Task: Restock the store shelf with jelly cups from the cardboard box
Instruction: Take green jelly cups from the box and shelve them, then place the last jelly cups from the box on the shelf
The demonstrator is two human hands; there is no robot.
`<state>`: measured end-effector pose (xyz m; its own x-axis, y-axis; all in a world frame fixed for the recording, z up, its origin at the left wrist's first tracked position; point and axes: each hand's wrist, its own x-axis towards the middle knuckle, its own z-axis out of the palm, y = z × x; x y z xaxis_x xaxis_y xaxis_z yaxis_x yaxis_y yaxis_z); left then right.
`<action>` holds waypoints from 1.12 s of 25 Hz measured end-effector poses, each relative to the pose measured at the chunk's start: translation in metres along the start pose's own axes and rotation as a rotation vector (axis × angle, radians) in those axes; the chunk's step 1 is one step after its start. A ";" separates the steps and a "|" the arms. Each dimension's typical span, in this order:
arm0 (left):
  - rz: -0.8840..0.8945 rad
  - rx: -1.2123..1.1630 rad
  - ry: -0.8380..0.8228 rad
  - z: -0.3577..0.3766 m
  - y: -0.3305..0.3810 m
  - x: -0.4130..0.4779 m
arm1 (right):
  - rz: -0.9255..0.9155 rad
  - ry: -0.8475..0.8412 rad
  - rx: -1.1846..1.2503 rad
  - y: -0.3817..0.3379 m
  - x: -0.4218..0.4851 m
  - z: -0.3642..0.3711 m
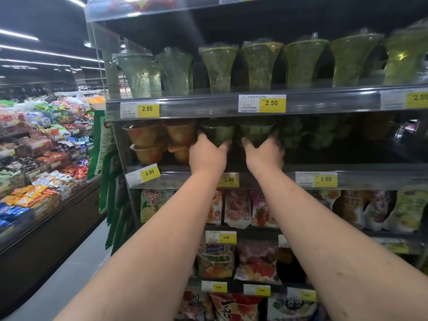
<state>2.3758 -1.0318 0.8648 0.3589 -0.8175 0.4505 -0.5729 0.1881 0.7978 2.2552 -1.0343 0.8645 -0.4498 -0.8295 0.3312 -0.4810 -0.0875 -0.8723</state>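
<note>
Both my arms reach into the middle tier of the store shelf (254,176). My left hand (207,155) grips a green jelly cup (217,133) from below. Beside it, my right hand (265,154) grips a second green jelly cup (256,132) the same way. Both cups are held up under the tier above, and I cannot tell whether they rest on other cups. Orange jelly cups (148,142) stand stacked to the left. More green cups (301,133) sit in shadow to the right. The cardboard box is out of view.
Tall green cups (261,66) line the tier above. Bagged jelly snacks (236,207) fill the lower tiers. A clear end panel (108,72) closes the shelf's left side. An aisle floor (76,262) and a low display of packaged sweets (39,140) lie to the left.
</note>
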 end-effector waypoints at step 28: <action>-0.861 -0.335 -0.365 0.040 -0.318 -0.367 | 0.644 -0.318 0.101 0.376 -0.333 0.053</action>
<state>2.3972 -0.8133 0.4295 0.2735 -0.8543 -0.4420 0.0349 -0.4505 0.8921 2.2643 -0.8202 0.4073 -0.3725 -0.8524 -0.3669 -0.1152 0.4348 -0.8931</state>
